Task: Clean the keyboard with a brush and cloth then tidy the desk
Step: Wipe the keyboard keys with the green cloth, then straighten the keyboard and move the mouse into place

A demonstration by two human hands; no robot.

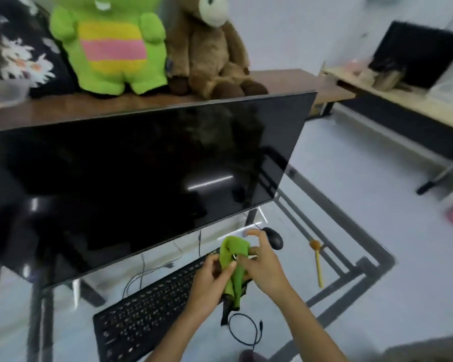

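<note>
Both hands are bunched up on a soft green cloth (233, 259), left hand (207, 280) pinching one fold, right hand (262, 267) closed on the other, right above the far end of the flat black keyboard (147, 309) on the glass desk (351, 265). A skinny wooden brush (317, 262) lies off to the right, past the rounded black mouse (273, 237).

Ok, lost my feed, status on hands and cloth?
Both hands gripping green cloth over keyboard's right end. Brush idle on desk, right. Mouse just beyond, clear.

The white legends on the keyboard (147, 307) keys are too blurred to read.
</note>
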